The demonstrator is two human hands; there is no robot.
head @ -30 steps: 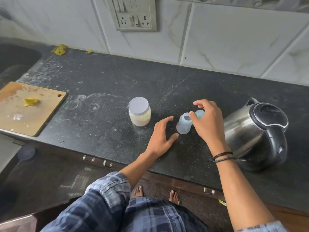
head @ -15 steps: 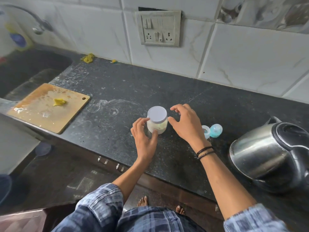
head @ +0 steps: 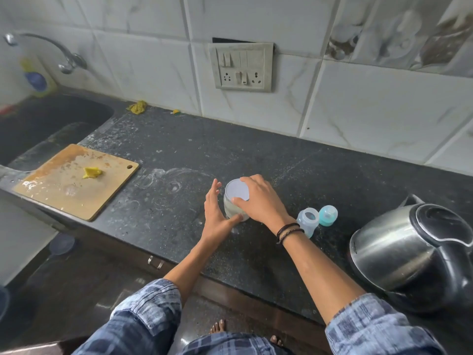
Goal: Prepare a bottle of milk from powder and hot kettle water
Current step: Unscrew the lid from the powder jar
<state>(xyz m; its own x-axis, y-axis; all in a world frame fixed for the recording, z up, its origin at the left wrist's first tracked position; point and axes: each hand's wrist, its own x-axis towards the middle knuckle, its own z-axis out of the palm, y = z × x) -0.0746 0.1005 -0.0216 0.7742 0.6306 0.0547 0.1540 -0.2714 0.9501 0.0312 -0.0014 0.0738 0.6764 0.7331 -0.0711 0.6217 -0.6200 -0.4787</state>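
risks first, from the left: the left hand (head: 216,221) has its grip round the powder jar (head: 231,210), thumb across the foot and fingers fairly straight along the left wall. that looks a light hold, and if it is, the jar could turn or skid on the streaked counter (head: 256,155) instead of the lid (head: 236,189) turning

the right hand (head: 258,201) has its grip clamped over the lid rim, fingers curled down round it. a lid that gives all at once could jerk the jar and throw powder out

the small bottle (head: 308,221) stands upright and open just beside the right wrist, and a twist or lift of that arm could knock it over, or into the teal cap (head: 328,215) next to it

the kettle (head: 409,252) sits near the right forearm, so if it is hot, the sleeve or arm brushing it is a burn risk. it is also close to the counter's front edge

the jar itself stands mid-counter between the two hands, lid on, so no powder is in the bottle yet

counted, left to right: one sink (head: 38,124), one tap (head: 51,49), one cutting board (head: 76,180) with one yellow scrap (head: 92,172), two hands, one jar, one lid, one bottle, one teal cap, one kettle
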